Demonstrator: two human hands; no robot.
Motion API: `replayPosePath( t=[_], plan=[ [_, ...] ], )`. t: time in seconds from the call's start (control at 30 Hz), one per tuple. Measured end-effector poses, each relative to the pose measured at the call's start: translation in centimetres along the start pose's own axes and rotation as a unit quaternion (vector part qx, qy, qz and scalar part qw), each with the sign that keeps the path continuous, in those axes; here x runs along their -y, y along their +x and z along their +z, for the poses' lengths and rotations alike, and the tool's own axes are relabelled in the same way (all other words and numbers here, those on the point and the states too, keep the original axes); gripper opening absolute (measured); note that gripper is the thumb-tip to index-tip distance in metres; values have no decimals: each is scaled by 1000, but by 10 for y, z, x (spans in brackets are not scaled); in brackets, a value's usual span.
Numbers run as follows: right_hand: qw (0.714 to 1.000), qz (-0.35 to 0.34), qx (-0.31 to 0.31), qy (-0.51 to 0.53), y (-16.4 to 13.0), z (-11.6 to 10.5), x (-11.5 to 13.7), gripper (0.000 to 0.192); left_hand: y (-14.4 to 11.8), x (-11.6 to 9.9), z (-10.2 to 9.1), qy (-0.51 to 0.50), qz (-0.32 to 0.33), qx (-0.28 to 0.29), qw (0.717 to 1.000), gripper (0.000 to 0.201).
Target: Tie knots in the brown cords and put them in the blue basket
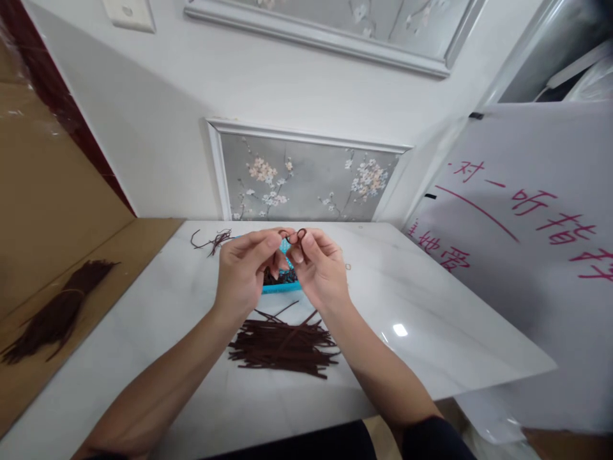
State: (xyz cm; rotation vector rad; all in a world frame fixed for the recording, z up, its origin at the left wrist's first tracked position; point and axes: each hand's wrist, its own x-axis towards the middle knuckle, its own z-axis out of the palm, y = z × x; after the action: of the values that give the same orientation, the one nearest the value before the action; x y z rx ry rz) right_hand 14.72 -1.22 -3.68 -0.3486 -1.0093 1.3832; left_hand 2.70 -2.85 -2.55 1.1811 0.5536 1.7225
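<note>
Left hand (243,271) and right hand (320,268) meeting at frame centre above white table (421,306), fingertips pinching thin dark brown cord (297,235), bending it into small loop. Cord seeming light, limp, slippery; gripping near ends likely best. Cut cord pile (283,344) lying below hands.

Two hands (244,271) (318,265) — three cord heaps (282,348) — one tray (278,287)

Lighting: bright and even indoors; we find no hard shadows. Glare: one small white spot on the glossy bench (400,329), which also carries a soft sheen. Shade: the wall (143,128) greys toward its left side. Distortion: we see straight edges bow and lean near the corners. Focus: the centre is fairly sharp; the hands show slight softness at the fingertips.
</note>
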Motion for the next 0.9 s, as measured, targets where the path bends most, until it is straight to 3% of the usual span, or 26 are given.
replayPosePath(
  t=[0.13, 0.27, 0.53, 0.9],
  plan=[
    [999, -4, -34, -31, -2, 3, 1, 32, -9, 2, 4, 84, 85, 3, 993, 10],
    [998, -10, -58, -34, -4, 6, 2, 34, -17, 8, 8, 159, 152, -65, 973, 8],
    [995, -22, -90, -45, -6, 8, -2, 28, -17, 15, 12, 125, 164, -143, 968, 20],
    [996, -13, -80, -34, -2, 5, -3, 33, -12, 16, 4, 210, 215, -35, 953, 12]
  ],
)
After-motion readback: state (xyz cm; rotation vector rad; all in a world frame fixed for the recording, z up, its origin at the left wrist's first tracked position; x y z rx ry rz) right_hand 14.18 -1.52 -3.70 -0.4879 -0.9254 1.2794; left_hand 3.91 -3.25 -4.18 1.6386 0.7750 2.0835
